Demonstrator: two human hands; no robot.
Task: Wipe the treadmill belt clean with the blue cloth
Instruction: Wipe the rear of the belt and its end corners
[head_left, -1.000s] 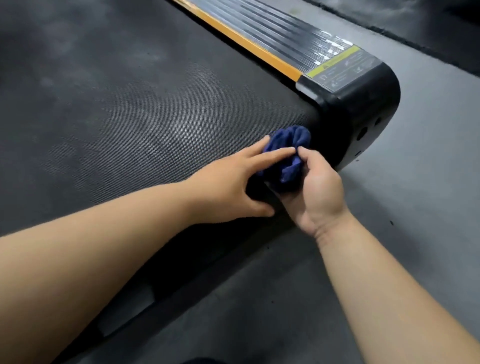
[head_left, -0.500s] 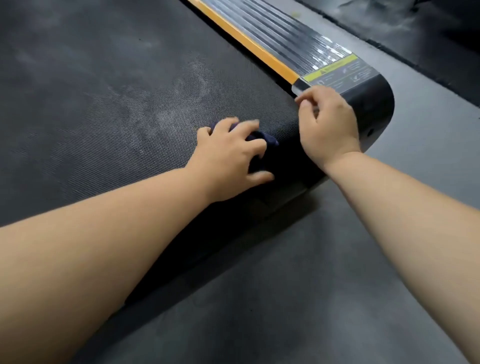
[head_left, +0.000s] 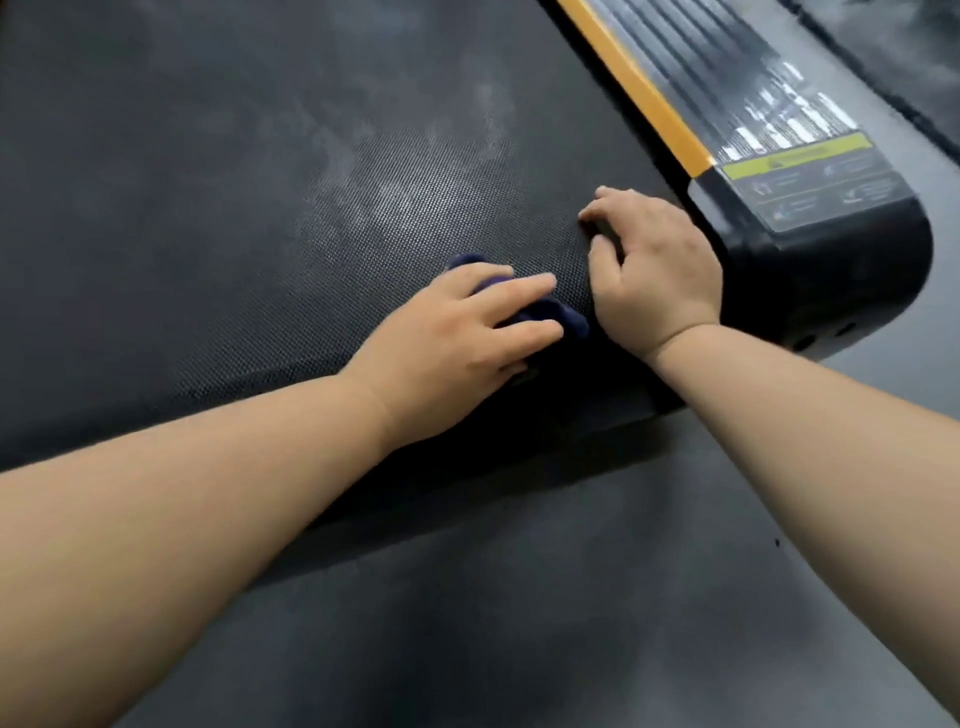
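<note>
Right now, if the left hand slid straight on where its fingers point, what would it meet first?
Probably the right hand, resting on the belt just beyond the blue cloth.

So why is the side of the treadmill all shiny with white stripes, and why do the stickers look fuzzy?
Head view: bright light glares off the glossy ribbed side rail. Head view: blur smears the warning label, so its print cannot be read. Head view: the treadmill belt weave looks sharper near the left hand.

Rail label (head_left: 810, 182) — blurred, illegible
</note>
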